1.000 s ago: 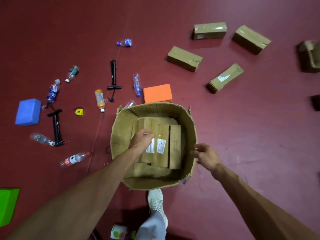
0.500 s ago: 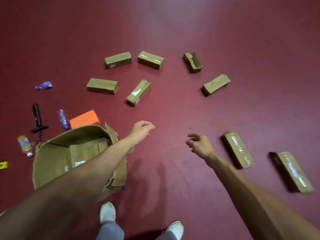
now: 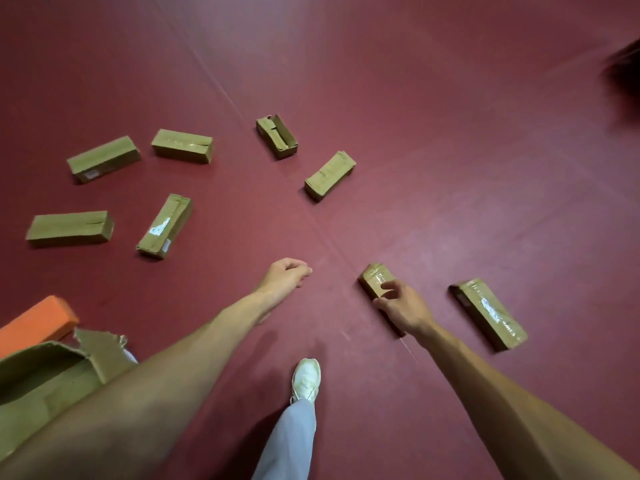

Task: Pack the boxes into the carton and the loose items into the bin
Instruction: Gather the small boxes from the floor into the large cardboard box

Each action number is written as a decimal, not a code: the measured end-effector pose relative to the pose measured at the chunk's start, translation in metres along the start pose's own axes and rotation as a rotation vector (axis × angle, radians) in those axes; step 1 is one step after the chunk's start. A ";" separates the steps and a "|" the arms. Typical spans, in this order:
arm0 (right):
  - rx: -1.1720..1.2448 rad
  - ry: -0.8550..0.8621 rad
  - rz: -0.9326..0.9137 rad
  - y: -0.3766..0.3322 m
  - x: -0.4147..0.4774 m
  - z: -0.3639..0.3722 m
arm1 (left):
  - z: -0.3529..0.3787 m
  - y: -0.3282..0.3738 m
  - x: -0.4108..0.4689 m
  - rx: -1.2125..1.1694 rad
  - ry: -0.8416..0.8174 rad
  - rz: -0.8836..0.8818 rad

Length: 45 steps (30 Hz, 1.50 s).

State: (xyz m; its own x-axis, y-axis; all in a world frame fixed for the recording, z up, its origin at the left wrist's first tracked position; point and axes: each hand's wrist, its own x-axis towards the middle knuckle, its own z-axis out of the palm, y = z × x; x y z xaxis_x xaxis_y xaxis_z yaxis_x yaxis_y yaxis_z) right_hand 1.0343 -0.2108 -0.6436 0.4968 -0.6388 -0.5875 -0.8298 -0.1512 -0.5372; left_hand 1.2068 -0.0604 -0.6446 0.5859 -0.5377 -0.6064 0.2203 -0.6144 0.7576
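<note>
Several brown cardboard boxes lie scattered on the red floor. My right hand (image 3: 403, 308) lies over the near half of a taped box (image 3: 375, 277), thumb at its left edge and fingers curled over its top. A second taped box (image 3: 488, 313) lies just to the right. My left hand (image 3: 285, 277) hovers over bare floor left of that box, fingers loosely curled and holding nothing. The open carton (image 3: 41, 372), with a torn flap, shows at the lower left, partly hidden by my left arm.
An orange foam block (image 3: 34, 322) lies behind the carton. More boxes lie at the left (image 3: 71, 228), (image 3: 164, 225), (image 3: 104, 159), (image 3: 181, 146) and at the middle (image 3: 277, 136), (image 3: 330, 174). My shoe (image 3: 306, 377) stands between my arms.
My view swung right, away from the carton. My left hand came out of the carton empty. My right hand reached right and came down onto the taped box.
</note>
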 end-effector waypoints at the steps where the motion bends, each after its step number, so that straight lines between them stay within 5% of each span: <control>1: 0.000 0.001 0.021 0.008 0.020 -0.005 | 0.012 0.003 0.023 0.005 -0.014 -0.005; 14: 0.051 0.031 0.207 0.188 0.204 -0.040 | 0.216 -0.026 0.221 0.192 -0.187 -0.129; 29: 0.019 0.078 0.163 0.467 0.477 0.057 | 0.471 -0.279 0.484 0.102 0.054 -0.397; 35: 0.012 -0.003 0.076 0.514 0.531 0.100 | 0.514 -0.302 0.520 0.132 0.158 -0.205; 39: 0.099 0.043 0.039 0.528 0.535 0.104 | 0.527 -0.296 0.512 0.060 0.034 -0.024; 45: 0.180 0.041 0.036 0.553 0.528 0.072 | 0.554 -0.260 0.509 -0.030 -0.084 0.013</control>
State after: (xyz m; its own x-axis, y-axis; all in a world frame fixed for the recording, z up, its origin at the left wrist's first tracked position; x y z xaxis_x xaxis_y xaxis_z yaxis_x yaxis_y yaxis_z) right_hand 0.8556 -0.5776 -1.2942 0.4536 -0.6718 -0.5856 -0.7863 0.0075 -0.6178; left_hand 1.0161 -0.4940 -1.2844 0.5219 -0.5927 -0.6134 0.2366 -0.5903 0.7717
